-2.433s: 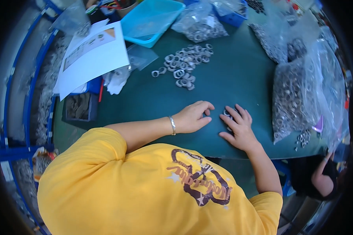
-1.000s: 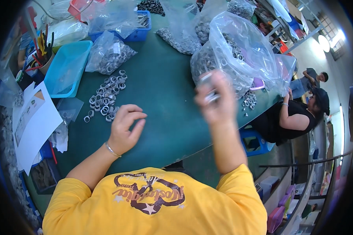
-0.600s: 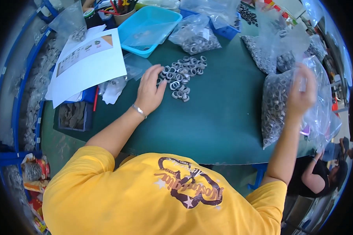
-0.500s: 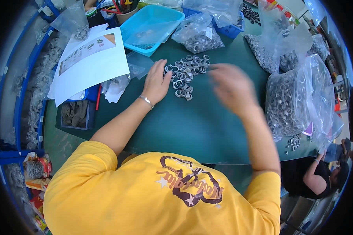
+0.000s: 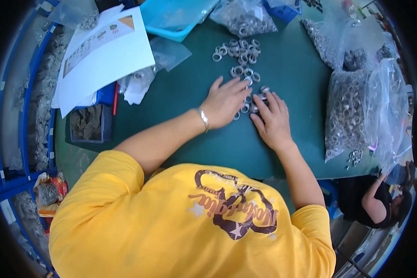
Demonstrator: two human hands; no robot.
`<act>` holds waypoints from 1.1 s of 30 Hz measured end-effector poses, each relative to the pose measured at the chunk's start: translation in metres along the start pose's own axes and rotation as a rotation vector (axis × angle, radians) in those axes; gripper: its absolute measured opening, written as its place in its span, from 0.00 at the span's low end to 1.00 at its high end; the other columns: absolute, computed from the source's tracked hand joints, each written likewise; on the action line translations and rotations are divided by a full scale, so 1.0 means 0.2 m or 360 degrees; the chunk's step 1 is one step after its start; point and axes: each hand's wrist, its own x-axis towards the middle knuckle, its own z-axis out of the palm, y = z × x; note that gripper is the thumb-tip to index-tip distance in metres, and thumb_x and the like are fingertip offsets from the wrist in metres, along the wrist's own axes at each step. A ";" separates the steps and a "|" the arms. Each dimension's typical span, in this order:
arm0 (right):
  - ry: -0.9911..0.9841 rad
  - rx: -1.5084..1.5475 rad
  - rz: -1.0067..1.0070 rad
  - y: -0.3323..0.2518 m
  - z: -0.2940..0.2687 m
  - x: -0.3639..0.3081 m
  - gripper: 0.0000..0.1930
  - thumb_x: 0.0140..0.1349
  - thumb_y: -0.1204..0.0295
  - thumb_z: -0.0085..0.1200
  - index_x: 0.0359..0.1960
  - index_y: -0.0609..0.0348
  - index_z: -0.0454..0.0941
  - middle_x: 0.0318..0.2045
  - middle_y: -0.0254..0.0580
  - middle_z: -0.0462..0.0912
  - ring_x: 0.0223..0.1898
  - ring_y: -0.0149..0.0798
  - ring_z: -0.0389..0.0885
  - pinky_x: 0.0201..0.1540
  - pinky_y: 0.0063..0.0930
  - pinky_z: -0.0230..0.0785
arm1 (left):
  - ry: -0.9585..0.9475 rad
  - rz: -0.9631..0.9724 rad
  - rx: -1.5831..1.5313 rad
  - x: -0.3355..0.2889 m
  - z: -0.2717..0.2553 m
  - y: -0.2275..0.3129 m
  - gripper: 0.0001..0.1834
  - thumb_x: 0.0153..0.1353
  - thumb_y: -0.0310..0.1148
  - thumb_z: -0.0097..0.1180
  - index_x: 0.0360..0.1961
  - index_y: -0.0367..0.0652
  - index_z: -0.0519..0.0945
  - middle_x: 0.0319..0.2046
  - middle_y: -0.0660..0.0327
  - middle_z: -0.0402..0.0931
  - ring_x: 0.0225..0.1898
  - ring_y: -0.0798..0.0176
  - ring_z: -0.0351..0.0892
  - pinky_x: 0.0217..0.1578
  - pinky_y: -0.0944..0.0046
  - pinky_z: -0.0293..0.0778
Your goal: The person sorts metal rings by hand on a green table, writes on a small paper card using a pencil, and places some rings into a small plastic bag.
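Observation:
Loose silvery metal rings lie in a scattered pile (image 5: pixel 243 52) on the green table mat. A smaller group of rings (image 5: pixel 253 107) sits between my two hands, partly hidden by the fingers. My left hand (image 5: pixel 226 103) lies with fingers apart at the left side of this group, its fingertips touching a ring (image 5: pixel 249 80). On the other side, my right hand (image 5: pixel 273 119) has its fingers spread, its fingertips over and beside the rings. I see no ring gripped by either hand.
Clear bags of rings stand at the right (image 5: pixel 350 113) and the far middle (image 5: pixel 245 21). A light-blue basket (image 5: pixel 180 34) is at the back. White papers (image 5: pixel 111 65) lie left, above a small blue bin (image 5: pixel 107 127) of grey pieces. Another person (image 5: pixel 373 201) sits beyond the right edge.
My right hand has come left and down to the rings, and my left hand has moved right. Some rings are now nearer me, between the hands. The whole view has shifted slightly.

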 end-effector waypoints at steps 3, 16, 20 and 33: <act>-0.0196 0.0011 0.0083 -0.11 -0.05 -0.08 0.24 0.58 0.59 0.57 0.58 0.44 0.73 0.62 0.53 0.65 0.63 0.59 0.61 0.63 0.58 0.52 | 0.0160 -0.0085 -0.0212 0.05 0.05 -0.08 0.19 0.61 0.32 0.51 0.55 0.47 0.73 0.62 0.59 0.64 0.64 0.55 0.62 0.62 0.40 0.48; 0.0410 0.0849 0.0931 0.09 -0.24 -0.27 0.06 0.56 0.81 0.55 0.36 0.62 0.79 0.33 0.41 0.79 0.33 0.35 0.78 0.39 0.23 0.70 | 0.0505 -0.0544 -0.0510 -0.18 -0.12 -0.22 0.13 0.56 0.23 0.56 0.44 0.39 0.77 0.35 0.60 0.72 0.29 0.68 0.71 0.31 0.70 0.70; 0.0280 0.0572 0.0421 -0.03 -0.22 -0.25 0.10 0.46 0.78 0.66 0.30 0.60 0.79 0.32 0.43 0.78 0.35 0.42 0.77 0.38 0.31 0.70 | 0.0481 -0.0558 -0.0469 -0.18 -0.12 -0.20 0.13 0.55 0.22 0.57 0.44 0.39 0.77 0.36 0.61 0.71 0.29 0.68 0.71 0.32 0.70 0.70; 0.0244 0.0635 0.0368 -0.06 -0.06 -0.16 0.19 0.43 0.80 0.61 0.40 0.58 0.73 0.40 0.45 0.77 0.45 0.49 0.72 0.48 0.36 0.65 | 0.0438 -0.0495 -0.0364 -0.17 -0.14 -0.19 0.15 0.52 0.24 0.59 0.43 0.39 0.78 0.37 0.57 0.72 0.31 0.62 0.73 0.34 0.66 0.72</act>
